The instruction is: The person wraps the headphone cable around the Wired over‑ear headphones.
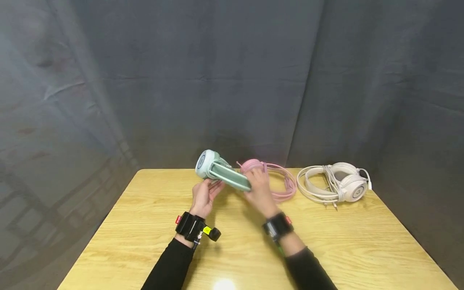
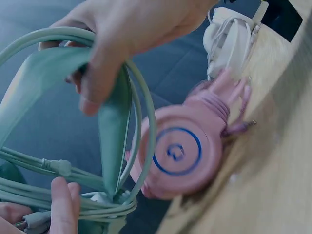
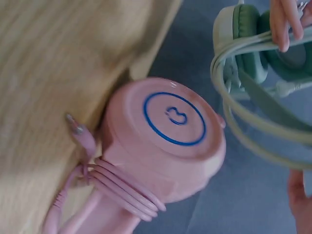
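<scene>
Pale green headphones (image 1: pixel 230 176), with their cable wound round them, are held up off the table. My left hand (image 1: pixel 204 197) grips them from below at the ear-cup end. In the left wrist view its fingers (image 2: pixel 63 204) lie by the cable coils and a metal plug. My right hand (image 1: pixel 258 189) grips the headband at the other end; it is blurred in the head view, and its thumb is on the band in the left wrist view. Just behind it lie pink headphones (image 3: pixel 163 126) with a blue ring on the ear cup, partly hidden by that hand in the head view.
White headphones (image 1: pixel 353 187) with a wrapped cable and a microphone arm lie at the table's back right. The wooden table (image 1: pixel 145 225) ends at a dark grey curtain (image 1: pixel 203 80) behind and at both sides.
</scene>
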Action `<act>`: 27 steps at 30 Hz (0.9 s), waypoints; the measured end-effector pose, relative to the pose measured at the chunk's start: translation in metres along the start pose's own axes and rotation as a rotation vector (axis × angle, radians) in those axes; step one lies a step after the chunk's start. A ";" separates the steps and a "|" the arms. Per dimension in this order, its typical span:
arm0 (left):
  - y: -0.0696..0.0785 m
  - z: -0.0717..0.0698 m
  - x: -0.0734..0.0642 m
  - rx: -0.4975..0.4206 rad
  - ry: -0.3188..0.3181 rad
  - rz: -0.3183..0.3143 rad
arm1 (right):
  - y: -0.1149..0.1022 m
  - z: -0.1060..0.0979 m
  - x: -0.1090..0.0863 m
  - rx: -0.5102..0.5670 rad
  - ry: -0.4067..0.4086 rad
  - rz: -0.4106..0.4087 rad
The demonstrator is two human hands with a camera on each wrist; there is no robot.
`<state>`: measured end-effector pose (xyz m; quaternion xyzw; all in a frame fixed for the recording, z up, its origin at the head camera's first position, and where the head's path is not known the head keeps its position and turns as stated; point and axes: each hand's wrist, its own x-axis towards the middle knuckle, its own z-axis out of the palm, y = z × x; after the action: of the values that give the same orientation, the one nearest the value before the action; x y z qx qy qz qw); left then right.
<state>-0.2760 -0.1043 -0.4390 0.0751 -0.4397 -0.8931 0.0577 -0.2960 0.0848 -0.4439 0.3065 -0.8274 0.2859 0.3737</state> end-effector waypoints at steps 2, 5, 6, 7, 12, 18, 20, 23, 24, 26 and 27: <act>0.001 -0.012 0.002 -0.046 0.023 -0.036 | 0.000 0.007 -0.003 -0.062 -0.085 -0.020; 0.003 -0.028 0.006 -0.122 0.035 -0.105 | -0.001 0.019 -0.006 -0.096 -0.208 -0.039; 0.004 -0.033 0.007 -0.148 0.031 -0.128 | -0.001 0.023 -0.006 -0.099 -0.242 -0.047; 0.005 -0.038 0.008 -0.178 0.031 -0.153 | -0.001 0.026 -0.006 -0.092 -0.274 -0.056; 0.016 -0.056 0.012 -0.347 0.014 -0.259 | 0.000 0.044 -0.003 -0.046 -0.379 -0.176; 0.025 -0.070 0.021 -0.413 0.084 -0.310 | -0.001 0.057 0.004 -0.116 -0.501 -0.315; 0.026 -0.074 0.024 -0.428 0.103 -0.286 | -0.002 0.060 0.006 -0.156 -0.538 -0.304; 0.025 -0.079 0.028 -0.471 0.109 -0.234 | -0.002 0.064 0.007 -0.206 -0.595 -0.258; 0.024 -0.081 0.029 -0.486 0.102 -0.215 | -0.002 0.065 0.008 -0.216 -0.617 -0.238; 0.020 -0.083 0.031 -0.504 0.101 -0.187 | -0.002 0.068 0.009 -0.240 -0.657 -0.228; 0.018 -0.084 0.032 -0.515 0.097 -0.172 | -0.002 0.070 0.009 -0.248 -0.676 -0.224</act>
<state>-0.2912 -0.1859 -0.4780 0.1380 -0.1870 -0.9724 0.0197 -0.3307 0.0321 -0.4748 0.4247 -0.8937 0.0237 0.1427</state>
